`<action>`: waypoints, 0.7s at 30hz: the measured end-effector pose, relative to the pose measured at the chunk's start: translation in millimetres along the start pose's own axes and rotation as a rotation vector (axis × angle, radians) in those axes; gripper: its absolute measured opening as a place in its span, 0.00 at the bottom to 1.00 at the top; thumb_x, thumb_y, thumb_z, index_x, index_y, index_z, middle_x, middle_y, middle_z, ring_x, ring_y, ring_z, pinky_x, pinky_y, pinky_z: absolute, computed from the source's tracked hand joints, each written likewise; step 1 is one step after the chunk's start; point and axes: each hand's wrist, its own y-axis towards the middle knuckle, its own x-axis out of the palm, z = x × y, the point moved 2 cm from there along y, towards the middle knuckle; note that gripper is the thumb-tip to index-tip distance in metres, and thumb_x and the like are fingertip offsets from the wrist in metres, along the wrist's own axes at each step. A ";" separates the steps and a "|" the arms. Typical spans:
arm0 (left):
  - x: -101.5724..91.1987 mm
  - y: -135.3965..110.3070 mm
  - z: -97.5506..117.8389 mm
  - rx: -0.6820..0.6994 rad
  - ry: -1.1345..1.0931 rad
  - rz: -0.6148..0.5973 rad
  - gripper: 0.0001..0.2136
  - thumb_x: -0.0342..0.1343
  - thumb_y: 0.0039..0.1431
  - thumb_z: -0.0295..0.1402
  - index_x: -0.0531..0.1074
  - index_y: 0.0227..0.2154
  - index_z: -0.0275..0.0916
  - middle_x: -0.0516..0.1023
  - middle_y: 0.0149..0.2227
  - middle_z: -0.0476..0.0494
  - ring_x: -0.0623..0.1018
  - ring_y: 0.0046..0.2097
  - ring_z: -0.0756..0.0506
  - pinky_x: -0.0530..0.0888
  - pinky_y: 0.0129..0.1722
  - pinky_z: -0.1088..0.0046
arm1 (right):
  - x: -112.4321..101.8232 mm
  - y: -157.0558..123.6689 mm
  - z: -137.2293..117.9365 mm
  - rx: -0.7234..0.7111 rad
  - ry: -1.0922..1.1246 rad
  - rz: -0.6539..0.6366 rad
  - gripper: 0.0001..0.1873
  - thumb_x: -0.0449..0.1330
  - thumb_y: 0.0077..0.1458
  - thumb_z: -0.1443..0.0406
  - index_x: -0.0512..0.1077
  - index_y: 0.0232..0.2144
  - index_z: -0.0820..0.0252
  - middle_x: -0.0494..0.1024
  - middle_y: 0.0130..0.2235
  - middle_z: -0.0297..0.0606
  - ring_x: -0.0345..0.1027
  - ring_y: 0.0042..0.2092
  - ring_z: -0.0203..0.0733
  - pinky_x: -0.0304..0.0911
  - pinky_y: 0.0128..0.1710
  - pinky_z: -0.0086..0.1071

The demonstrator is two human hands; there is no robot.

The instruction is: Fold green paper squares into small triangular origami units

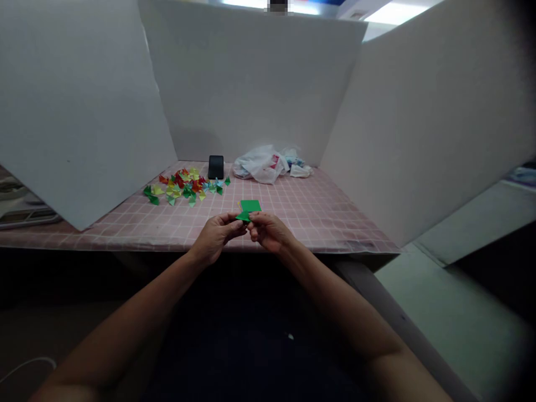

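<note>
Many small folded-paper pieces in red, yellow, green and pale blue (188, 187) lie at left on the pink, white-gridded cloth (293, 204). Your left hand (213, 235) pinches the left end of one small green folded-paper piece (242, 216), held before a flat green square paper sheet (250, 205); your right hand (270, 230) grasps the piece's right end. Uneven fingertip pressure could skew its creases; opposed pulling could tear it.

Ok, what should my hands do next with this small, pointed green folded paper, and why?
I'd probably press it flatter: the small, pointed green folded paper is pinched by the bare left hand and bare right hand, so both can squeeze it. Its finer folds are too small to see.
</note>
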 end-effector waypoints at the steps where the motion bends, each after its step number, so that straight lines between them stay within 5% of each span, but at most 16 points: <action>1: 2.0 -3.4 1.2 0.007 0.007 -0.007 0.09 0.70 0.50 0.29 0.82 0.36 0.34 0.84 0.34 0.44 0.81 0.36 0.50 0.75 0.45 0.73 | 1.7 -3.6 -0.4 -0.007 -0.004 -0.003 0.03 0.62 0.49 0.72 0.72 0.26 0.60 0.77 0.19 0.31 0.63 0.16 0.30 0.61 0.17 0.22; 21: 15.9 -33.0 2.5 -0.005 -0.038 -0.039 0.09 0.67 0.49 0.26 0.80 0.35 0.33 0.84 0.33 0.43 0.81 0.36 0.49 0.76 0.45 0.73 | 12.7 -38.5 2.7 -0.069 -0.035 -0.031 0.07 0.67 0.46 0.69 0.72 0.29 0.60 0.78 0.20 0.31 0.66 0.17 0.30 0.61 0.18 0.22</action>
